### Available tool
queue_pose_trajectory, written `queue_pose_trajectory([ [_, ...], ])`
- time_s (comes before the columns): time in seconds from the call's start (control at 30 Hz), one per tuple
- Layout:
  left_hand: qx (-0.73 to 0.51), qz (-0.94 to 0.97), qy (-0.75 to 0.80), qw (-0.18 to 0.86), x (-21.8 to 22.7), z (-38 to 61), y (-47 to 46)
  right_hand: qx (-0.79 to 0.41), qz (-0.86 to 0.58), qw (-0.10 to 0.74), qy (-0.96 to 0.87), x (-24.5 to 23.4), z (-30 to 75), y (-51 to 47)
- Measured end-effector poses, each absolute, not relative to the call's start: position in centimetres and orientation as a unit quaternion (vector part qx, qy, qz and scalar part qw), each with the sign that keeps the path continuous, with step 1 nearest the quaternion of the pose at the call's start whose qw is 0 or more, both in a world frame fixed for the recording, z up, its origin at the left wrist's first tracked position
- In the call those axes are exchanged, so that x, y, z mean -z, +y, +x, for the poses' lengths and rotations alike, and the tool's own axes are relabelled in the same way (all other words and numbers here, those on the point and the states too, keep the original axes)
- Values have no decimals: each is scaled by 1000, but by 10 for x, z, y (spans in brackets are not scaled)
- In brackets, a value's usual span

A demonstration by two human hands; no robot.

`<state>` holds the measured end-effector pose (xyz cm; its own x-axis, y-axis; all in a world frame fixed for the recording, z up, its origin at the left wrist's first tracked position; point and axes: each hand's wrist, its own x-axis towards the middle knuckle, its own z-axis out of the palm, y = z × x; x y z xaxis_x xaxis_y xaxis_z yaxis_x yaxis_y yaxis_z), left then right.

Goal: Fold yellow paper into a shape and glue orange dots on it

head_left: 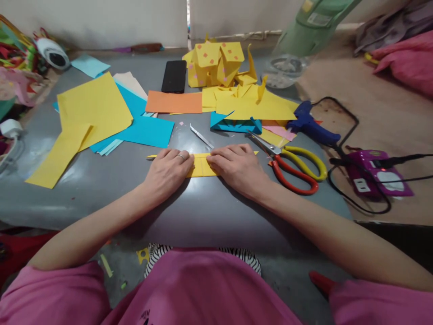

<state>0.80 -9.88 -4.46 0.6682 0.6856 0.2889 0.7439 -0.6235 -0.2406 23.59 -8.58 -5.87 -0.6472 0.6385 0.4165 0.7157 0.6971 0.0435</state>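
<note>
A folded strip of yellow paper (202,167) lies on the grey table, with crease lines across its middle and pointed ends sticking out at both sides. My left hand (169,169) covers its left part, fingers bent and pressed down on it. Over the right part, my right hand (237,167) grips it the same way, fingertips at the far edge; both thumbs are mostly hidden. Just beyond the hands lies a small craft knife or tweezers-like metal tool (202,136). Scissors (287,167) with one red and one yellow handle rest beside my right hand.
Yellow sheets (94,106) and blue sheets (149,131) lie left. Behind are a phone (174,76), an orange paper (174,102), a spotted yellow paper model (216,63) and a green-topped bottle (291,49). A blue glue gun (313,124) and its cord sit right, near a purple power socket (375,174).
</note>
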Motion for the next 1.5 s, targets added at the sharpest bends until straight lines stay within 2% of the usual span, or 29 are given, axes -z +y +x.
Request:
queue_pose_trajectory([
  [0.27,30,-873,-452,183,30,-16,-106,72,-381,179,-904,57,237,-85],
  [0.37,8,-855,-497,146,18,-16,-101,32,-377,203,-903,55,239,-83],
  [0.47,42,-842,-527,103,11,-5,-92,-1,-377,246,-893,52,241,-79],
  [0.6,76,-849,-523,-13,10,17,-76,1,-387,293,-874,44,246,-80],
  [0.73,89,-892,-435,-80,11,27,-65,-2,-310,234,-921,41,248,-87],
  [0.83,20,-925,-370,-89,9,27,-68,44,-289,180,-939,43,250,-89],
  [0.97,-42,-905,-420,-44,2,23,-79,105,-304,151,-935,44,254,-86],
  [1.1,-78,-894,-436,-76,-6,20,-83,90,-298,161,-936,43,254,-83],
  [1.27,-4,-899,-425,-108,-2,19,-79,78,-257,154,-951,41,251,-78],
  [1.5,33,-914,-373,-155,8,14,-71,68,-237,129,-961,38,249,-79],
])
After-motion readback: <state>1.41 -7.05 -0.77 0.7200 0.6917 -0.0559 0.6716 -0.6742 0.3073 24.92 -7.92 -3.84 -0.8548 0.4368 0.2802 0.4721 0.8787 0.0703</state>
